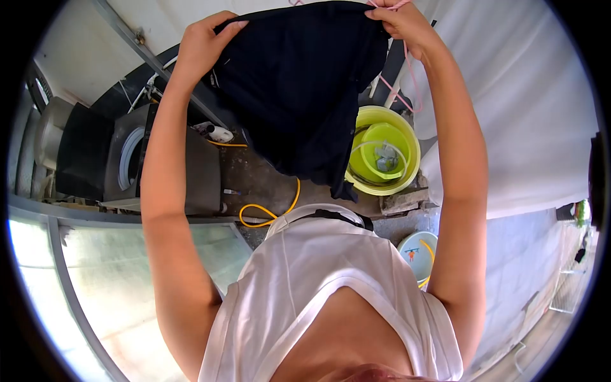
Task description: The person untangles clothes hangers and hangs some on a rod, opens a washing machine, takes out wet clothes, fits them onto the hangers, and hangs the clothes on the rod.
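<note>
A dark navy garment (299,83) hangs spread between my raised hands, its lower edge loose and uneven. At its upper left corner, my left hand (207,48) pinches the cloth between thumb and fingers. My right hand (407,28) grips the upper right corner, and a thin pink clothes hanger (398,95) dangles from the same hand. What kind of garment it is I cannot tell. Part of the hanger is hidden behind my right hand and the cloth.
Below the garment's right side stands a yellow-green bucket (415,149) with a smaller green basin (372,137) inside. A washing machine (118,159) is at the left. A yellow hose (254,224) loops over the floor. Nearer my right arm is a pale blue bucket (407,245).
</note>
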The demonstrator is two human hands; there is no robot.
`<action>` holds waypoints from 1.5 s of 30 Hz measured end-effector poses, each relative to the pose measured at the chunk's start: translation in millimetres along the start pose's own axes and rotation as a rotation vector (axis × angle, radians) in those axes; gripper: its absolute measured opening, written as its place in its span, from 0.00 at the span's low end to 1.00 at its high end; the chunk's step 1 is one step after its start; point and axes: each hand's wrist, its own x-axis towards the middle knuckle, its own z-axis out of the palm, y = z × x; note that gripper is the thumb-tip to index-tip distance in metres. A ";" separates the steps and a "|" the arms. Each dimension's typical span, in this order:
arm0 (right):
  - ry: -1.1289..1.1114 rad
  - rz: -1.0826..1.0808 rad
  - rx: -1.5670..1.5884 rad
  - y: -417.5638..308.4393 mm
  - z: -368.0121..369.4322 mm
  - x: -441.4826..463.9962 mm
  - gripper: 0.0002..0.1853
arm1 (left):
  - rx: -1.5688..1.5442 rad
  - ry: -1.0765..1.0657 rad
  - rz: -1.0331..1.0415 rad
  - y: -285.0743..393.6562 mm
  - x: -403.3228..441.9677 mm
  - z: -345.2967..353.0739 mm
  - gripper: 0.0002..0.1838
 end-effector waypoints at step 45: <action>0.525 -0.611 0.503 -30.0 123.2 -55.9 0.07 | -0.539 0.271 -0.320 64.1 -42.8 40.5 0.14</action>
